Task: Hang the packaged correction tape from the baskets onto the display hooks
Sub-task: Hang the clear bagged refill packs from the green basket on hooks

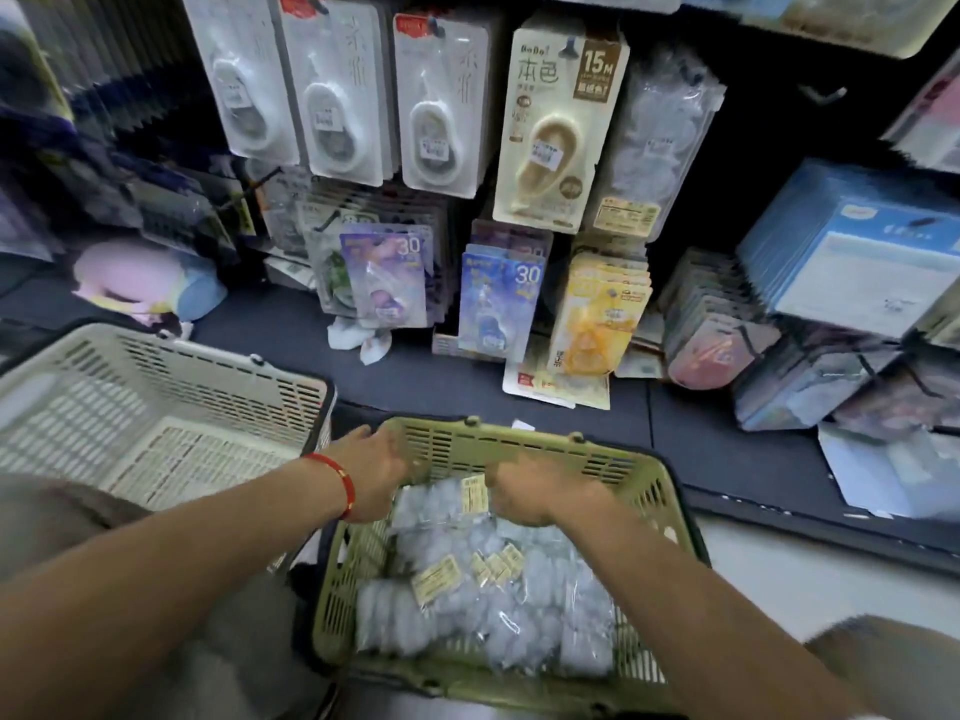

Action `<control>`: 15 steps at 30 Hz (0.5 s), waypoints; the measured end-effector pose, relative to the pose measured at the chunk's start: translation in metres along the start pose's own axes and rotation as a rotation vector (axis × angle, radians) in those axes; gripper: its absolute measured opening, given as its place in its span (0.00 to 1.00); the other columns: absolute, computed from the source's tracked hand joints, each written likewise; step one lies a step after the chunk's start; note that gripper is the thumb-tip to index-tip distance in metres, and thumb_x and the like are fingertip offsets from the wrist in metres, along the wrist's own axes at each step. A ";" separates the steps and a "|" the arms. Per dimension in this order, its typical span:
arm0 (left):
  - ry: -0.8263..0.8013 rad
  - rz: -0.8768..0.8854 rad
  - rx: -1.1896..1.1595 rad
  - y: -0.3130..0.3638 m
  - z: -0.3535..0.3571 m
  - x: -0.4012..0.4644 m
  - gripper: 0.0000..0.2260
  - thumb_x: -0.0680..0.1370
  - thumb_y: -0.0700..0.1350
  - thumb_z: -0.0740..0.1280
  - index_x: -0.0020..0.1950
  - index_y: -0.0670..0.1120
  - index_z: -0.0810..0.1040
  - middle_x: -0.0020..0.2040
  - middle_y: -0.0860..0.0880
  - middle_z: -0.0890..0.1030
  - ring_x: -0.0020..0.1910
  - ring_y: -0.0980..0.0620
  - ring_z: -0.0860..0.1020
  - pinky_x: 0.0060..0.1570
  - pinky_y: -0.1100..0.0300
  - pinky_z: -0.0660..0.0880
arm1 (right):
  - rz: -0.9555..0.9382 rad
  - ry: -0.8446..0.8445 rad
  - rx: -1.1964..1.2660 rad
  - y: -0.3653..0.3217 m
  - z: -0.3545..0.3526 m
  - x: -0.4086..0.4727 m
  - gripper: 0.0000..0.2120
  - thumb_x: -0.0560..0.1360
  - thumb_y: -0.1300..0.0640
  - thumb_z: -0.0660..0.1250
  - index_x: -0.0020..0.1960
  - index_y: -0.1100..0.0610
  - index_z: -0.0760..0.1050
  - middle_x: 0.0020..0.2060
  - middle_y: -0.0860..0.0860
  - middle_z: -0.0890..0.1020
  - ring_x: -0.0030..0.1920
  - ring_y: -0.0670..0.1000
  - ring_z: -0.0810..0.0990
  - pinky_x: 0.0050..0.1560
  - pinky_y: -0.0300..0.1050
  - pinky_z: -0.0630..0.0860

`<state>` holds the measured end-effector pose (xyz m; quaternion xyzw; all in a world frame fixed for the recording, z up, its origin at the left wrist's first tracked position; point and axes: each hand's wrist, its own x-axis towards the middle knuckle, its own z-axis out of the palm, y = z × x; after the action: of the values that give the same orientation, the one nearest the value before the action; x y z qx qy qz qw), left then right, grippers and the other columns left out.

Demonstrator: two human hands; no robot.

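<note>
A green basket [670, 491] in front of me holds several clear packets of pale blue correction tape [498, 605] with yellow labels. Both my hands reach into its far end. My left hand [376, 472], with a red string on the wrist, curls its fingers at the left edge of the top packet [441, 504]. My right hand [530, 493] grips the same packet's right edge. On the dark display wall, packets of the same kind [662, 132] hang on a hook. A bare hook [826, 93] sticks out to their right.
A cream basket [171, 376] stands to the left of the green one. Hooks carry white [332, 90], beige [556, 127], purple [387, 275], blue [498, 304] and yellow [597, 314] tape cards. Blue boxes [862, 252] and loose packets crowd the shelf on the right.
</note>
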<state>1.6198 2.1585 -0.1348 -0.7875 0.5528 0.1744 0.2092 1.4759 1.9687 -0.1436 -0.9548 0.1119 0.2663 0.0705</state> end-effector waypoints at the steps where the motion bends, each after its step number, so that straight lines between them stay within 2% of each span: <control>1: -0.031 -0.010 -0.009 0.008 0.019 -0.003 0.24 0.78 0.44 0.63 0.75 0.53 0.74 0.76 0.45 0.72 0.80 0.43 0.63 0.77 0.44 0.61 | 0.030 -0.057 0.057 -0.008 0.024 0.005 0.16 0.82 0.51 0.64 0.66 0.58 0.77 0.65 0.61 0.80 0.63 0.62 0.80 0.54 0.50 0.75; 5: -0.022 -0.115 -0.065 0.042 0.079 -0.012 0.26 0.80 0.47 0.64 0.79 0.53 0.70 0.85 0.42 0.54 0.84 0.35 0.42 0.82 0.36 0.40 | 0.241 -0.190 0.370 -0.048 0.108 0.013 0.29 0.83 0.45 0.66 0.76 0.61 0.66 0.75 0.63 0.69 0.72 0.64 0.72 0.67 0.53 0.72; 7: 0.012 -0.151 -0.121 0.056 0.094 -0.014 0.24 0.81 0.49 0.63 0.78 0.51 0.71 0.85 0.41 0.53 0.84 0.34 0.41 0.82 0.38 0.37 | 0.354 -0.114 0.534 -0.067 0.134 0.015 0.31 0.83 0.47 0.67 0.78 0.62 0.63 0.78 0.62 0.63 0.76 0.64 0.68 0.73 0.55 0.70; 8: 0.032 -0.155 -0.162 0.060 0.098 -0.014 0.22 0.81 0.50 0.63 0.76 0.51 0.73 0.85 0.42 0.55 0.84 0.35 0.41 0.82 0.39 0.39 | 0.412 -0.038 0.622 -0.076 0.141 0.017 0.30 0.83 0.49 0.69 0.78 0.62 0.63 0.77 0.62 0.62 0.74 0.63 0.70 0.73 0.55 0.71; 10: 0.053 -0.159 -0.303 0.065 0.104 -0.010 0.20 0.82 0.49 0.64 0.74 0.51 0.75 0.83 0.43 0.60 0.84 0.37 0.44 0.83 0.43 0.44 | 0.521 0.068 0.817 -0.087 0.146 0.020 0.28 0.82 0.53 0.71 0.75 0.62 0.65 0.74 0.61 0.63 0.69 0.61 0.75 0.67 0.50 0.76; 11: 0.054 -0.167 -0.373 0.066 0.106 -0.008 0.19 0.82 0.49 0.64 0.73 0.51 0.76 0.81 0.43 0.63 0.84 0.38 0.48 0.83 0.46 0.47 | 0.558 0.089 0.907 -0.090 0.146 0.021 0.28 0.81 0.54 0.73 0.74 0.62 0.66 0.73 0.60 0.64 0.67 0.61 0.77 0.61 0.47 0.77; 13: 0.054 -0.192 -0.478 0.067 0.109 -0.003 0.18 0.81 0.49 0.66 0.72 0.50 0.77 0.76 0.44 0.71 0.82 0.41 0.56 0.81 0.53 0.54 | 0.605 0.100 1.047 -0.089 0.145 0.022 0.26 0.80 0.56 0.74 0.72 0.62 0.68 0.70 0.59 0.66 0.60 0.59 0.78 0.50 0.43 0.74; 15: 0.056 -0.233 -0.571 0.069 0.108 0.000 0.18 0.81 0.49 0.68 0.70 0.49 0.78 0.70 0.45 0.77 0.78 0.44 0.62 0.77 0.58 0.60 | 0.618 0.098 1.188 -0.080 0.144 0.020 0.22 0.78 0.58 0.75 0.68 0.62 0.73 0.65 0.58 0.73 0.52 0.55 0.78 0.44 0.40 0.74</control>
<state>1.5504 2.1946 -0.2362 -0.8770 0.3930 0.2759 -0.0174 1.4419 2.0702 -0.2701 -0.6889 0.5106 0.1240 0.4993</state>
